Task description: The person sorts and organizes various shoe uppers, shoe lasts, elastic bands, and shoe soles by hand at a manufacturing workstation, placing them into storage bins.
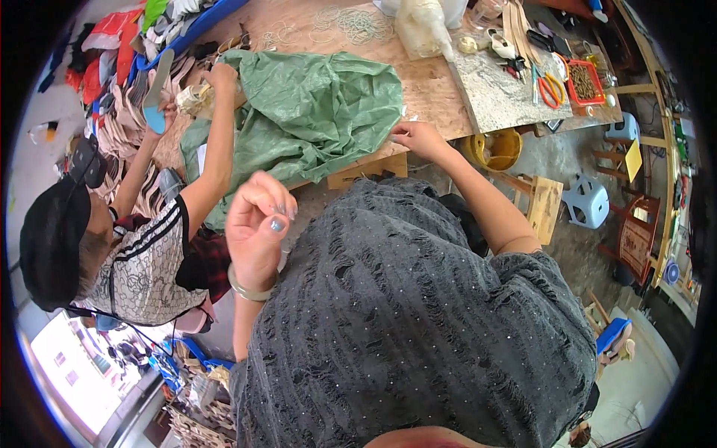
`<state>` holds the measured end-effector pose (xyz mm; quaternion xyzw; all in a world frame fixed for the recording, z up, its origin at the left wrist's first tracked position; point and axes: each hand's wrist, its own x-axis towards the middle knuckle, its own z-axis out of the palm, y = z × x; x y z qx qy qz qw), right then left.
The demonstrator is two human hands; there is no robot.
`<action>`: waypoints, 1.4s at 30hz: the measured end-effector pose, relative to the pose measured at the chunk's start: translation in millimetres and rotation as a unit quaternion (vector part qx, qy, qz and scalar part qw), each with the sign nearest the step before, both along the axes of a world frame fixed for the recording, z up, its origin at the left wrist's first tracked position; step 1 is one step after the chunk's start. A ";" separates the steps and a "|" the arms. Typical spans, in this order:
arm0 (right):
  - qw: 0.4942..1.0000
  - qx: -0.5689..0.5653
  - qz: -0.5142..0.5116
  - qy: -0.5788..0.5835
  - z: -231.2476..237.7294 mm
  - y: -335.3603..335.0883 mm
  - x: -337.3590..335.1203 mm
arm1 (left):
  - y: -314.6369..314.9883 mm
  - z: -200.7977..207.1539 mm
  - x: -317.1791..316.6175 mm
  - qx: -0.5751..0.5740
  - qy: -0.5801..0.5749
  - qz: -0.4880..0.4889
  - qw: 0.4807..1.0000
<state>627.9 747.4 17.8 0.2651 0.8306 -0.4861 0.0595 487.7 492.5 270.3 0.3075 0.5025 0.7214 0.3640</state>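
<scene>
My left hand [258,228], with a pale bangle on the wrist, is raised in front of my torso. Its fingers curl in toward the thumb, and whatever they might hold is too small to make out. At the table's near edge my right hand [420,140] pinches the right edge of a crumpled green plastic sheet [328,97]. The sheet spreads over the wooden table [441,89] and hangs over its near side.
At the left, a co-worker [142,254] holds a blue-ended insole [155,104] beside piled insoles [119,119]. Rubber bands [358,26], a filled plastic bag [422,30], orange-handled scissors [551,91] and a red basket [585,82] lie farther off. A yellow bucket [502,149] stands below.
</scene>
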 end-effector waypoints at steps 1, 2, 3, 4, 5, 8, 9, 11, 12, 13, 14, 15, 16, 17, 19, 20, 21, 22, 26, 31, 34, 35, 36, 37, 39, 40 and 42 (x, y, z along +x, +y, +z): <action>1.000 0.001 0.007 0.004 -3.4 0.3 -3.8 | -12.8 -9.0 5.7 -0.046 -0.023 0.038 0.998; 0.999 0.020 0.018 0.018 -7.1 0.3 -7.1 | -22.9 -16.5 12.0 -0.061 -0.026 0.059 0.996; 0.998 0.038 0.030 0.030 -5.3 -0.2 -12.0 | -32.0 -25.3 16.0 -0.076 -0.031 0.082 0.993; 0.998 0.040 0.036 0.030 -3.0 0.7 -15.2 | -38.5 -32.4 19.2 -0.087 -0.024 0.094 0.992; 0.999 0.037 0.036 0.015 -0.2 1.9 -17.1 | -41.9 -38.1 21.2 -0.085 -0.024 0.101 0.991; 0.998 0.038 0.046 0.003 4.7 -1.6 -23.4 | -47.6 -45.7 28.5 -0.130 -0.031 0.108 0.985; 0.998 0.045 0.045 0.004 6.3 -2.1 -25.0 | -46.4 -43.0 29.6 -0.131 -0.028 0.122 0.984; 0.998 0.030 0.057 0.012 5.5 -7.0 -26.8 | -43.3 -40.5 32.7 -0.152 -0.083 0.124 0.977; 0.998 0.015 0.055 0.013 4.5 -7.9 -26.6 | -42.6 -40.3 32.8 -0.148 -0.083 0.118 0.978; 0.998 0.016 0.066 0.017 -2.4 -8.0 -24.5 | -41.4 -40.5 33.0 -0.146 -0.081 0.130 0.977; 0.998 0.002 0.056 0.011 -12.1 -8.6 -22.7 | -40.3 -40.4 32.5 -0.156 -0.090 0.120 0.976; 0.999 -0.013 0.045 0.002 -11.1 -11.7 -22.6 | -39.4 -40.4 32.3 -0.166 -0.100 0.110 0.975; 0.999 -0.025 0.039 -0.016 -9.2 -11.8 -21.3 | -39.1 -42.4 31.5 -0.174 -0.101 0.111 0.973; 0.998 -0.026 0.049 -0.013 -7.2 -12.9 -20.8 | -38.8 -42.6 30.0 -0.173 -0.100 0.121 0.972; 0.999 -0.010 0.041 -0.013 -4.9 -13.3 -17.4 | -38.3 -43.6 27.0 -0.184 -0.116 0.111 0.970; 0.999 -0.010 0.048 -0.011 -7.7 -13.5 -16.8 | -37.8 -42.7 25.8 -0.199 -0.102 0.110 0.969; 0.999 -0.017 0.040 -0.010 -9.8 -13.8 -16.3 | -37.0 -43.2 24.6 -0.198 -0.102 0.113 0.968; 0.999 -0.024 0.033 -0.009 -11.5 -13.9 -16.2 | -36.7 -44.0 23.6 -0.202 -0.107 0.112 0.967; 0.999 0.010 0.049 -0.005 -2.4 -15.0 -21.3 | -33.8 -44.0 19.5 -0.204 -0.121 0.101 0.966; 0.995 0.023 0.081 0.062 22.7 -24.9 -36.7 | -38.4 -50.8 18.4 -0.181 -0.130 0.102 0.970; 0.992 0.035 0.092 0.084 21.3 -32.5 -42.1 | -41.3 -49.5 18.0 -0.179 -0.132 0.106 0.969; 0.991 0.037 0.096 0.086 22.3 -34.6 -44.0 | -41.9 -48.7 17.6 -0.187 -0.131 0.107 0.968; 0.985 0.043 0.101 0.130 26.7 -39.0 -47.5 | -42.7 -49.0 17.7 -0.184 -0.131 0.113 0.967; 0.978 0.049 0.103 0.173 33.7 -44.5 -52.3 | -43.3 -50.4 17.5 -0.190 -0.129 0.111 0.967; 0.971 0.052 0.121 0.198 53.8 -54.0 -67.1 | -43.0 -51.2 17.7 -0.194 -0.128 0.109 0.966; 0.967 0.035 0.128 0.217 64.7 -58.5 -76.0 | -42.3 -49.9 18.9 -0.197 -0.128 0.114 0.965; 0.958 0.016 0.142 0.249 77.0 -63.7 -93.4 | -41.6 -49.6 20.2 -0.198 -0.128 0.117 0.965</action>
